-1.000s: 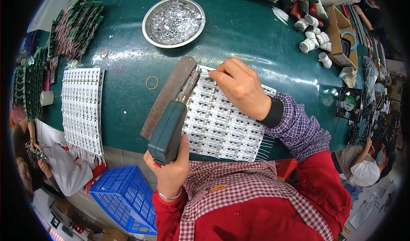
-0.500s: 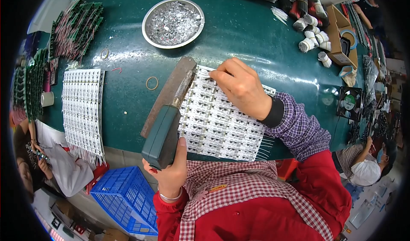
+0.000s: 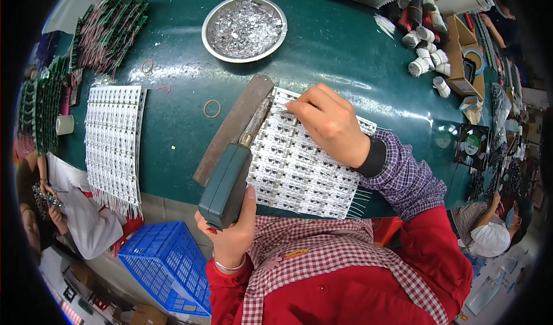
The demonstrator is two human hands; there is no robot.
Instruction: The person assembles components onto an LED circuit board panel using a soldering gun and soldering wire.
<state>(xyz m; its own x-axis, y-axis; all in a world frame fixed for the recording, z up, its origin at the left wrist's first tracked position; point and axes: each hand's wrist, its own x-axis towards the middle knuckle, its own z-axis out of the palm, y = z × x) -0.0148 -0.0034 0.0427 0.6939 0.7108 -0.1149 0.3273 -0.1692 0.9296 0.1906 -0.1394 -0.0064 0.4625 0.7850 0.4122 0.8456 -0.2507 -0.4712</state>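
Note:
A dark green soldering gun (image 3: pixel 222 181) is gripped by its handle in my left hand (image 3: pixel 233 238). Its long metal barrel points away from me, along the left edge of a white circuit board panel (image 3: pixel 282 178). Rows of small parts and thin white wires cover this panel. Over its far part is my right hand (image 3: pixel 334 126), thumb and forefinger pinched close to the barrel's tip. What the pinch holds, if anything, is too small to make out. A brown flat bar (image 3: pixel 227 138) lies beneath and left of the barrel.
A metal bowl of silvery scraps (image 3: pixel 245 28) stands beyond the bar. Another white panel stack (image 3: pixel 115 143) lies left, near green boards with pink wires (image 3: pixel 109 31). Wire bundles (image 3: pixel 426 57) and a cardboard box (image 3: pixel 464 60) sit far right. A blue crate (image 3: pixel 167 267) stands below the table's edge.
The view has shifted slightly, so the table things appear a little to the right. Against the panel, my right fingertips and the gun's tip have come slightly nearer to me.

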